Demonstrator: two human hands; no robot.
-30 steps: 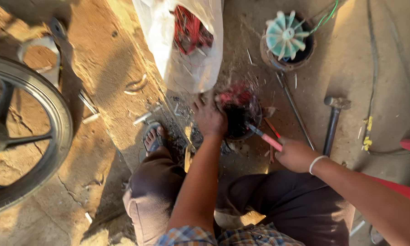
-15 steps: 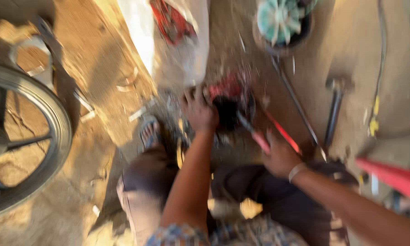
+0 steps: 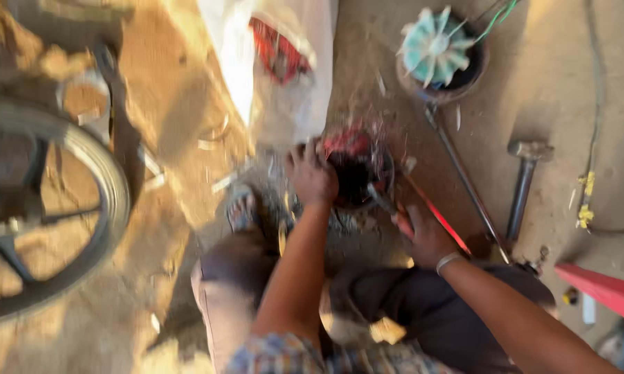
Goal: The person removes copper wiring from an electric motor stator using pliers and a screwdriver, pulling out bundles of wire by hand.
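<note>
I am working on a round motor (image 3: 357, 170), dark inside with red windings at its top, which is sitting on the ground just in front of my knees so that both arms are reaching it without stretching. My left hand (image 3: 312, 173) is closing over its left rim, fingers curled down on the edge, pinning it so it is not turning or sliding under the tool. My right hand (image 3: 423, 235) is wrapping shut around the red handle of a screwdriver (image 3: 388, 204); its dark shaft is angling up-left into the motor's opening, low and slanted, which looks to me like a prying grip rather than a turning one. The picture is blurred, so I cannot tell exactly where the tip is biting.

My sandal (image 3: 243, 208) is planted just left of the motor. A white bag (image 3: 284, 69) is lying just beyond it, a teal fan (image 3: 433, 48) in its housing farther right, a hammer (image 3: 523, 183) well to the right, and a wheel (image 3: 49, 215) far left.
</note>
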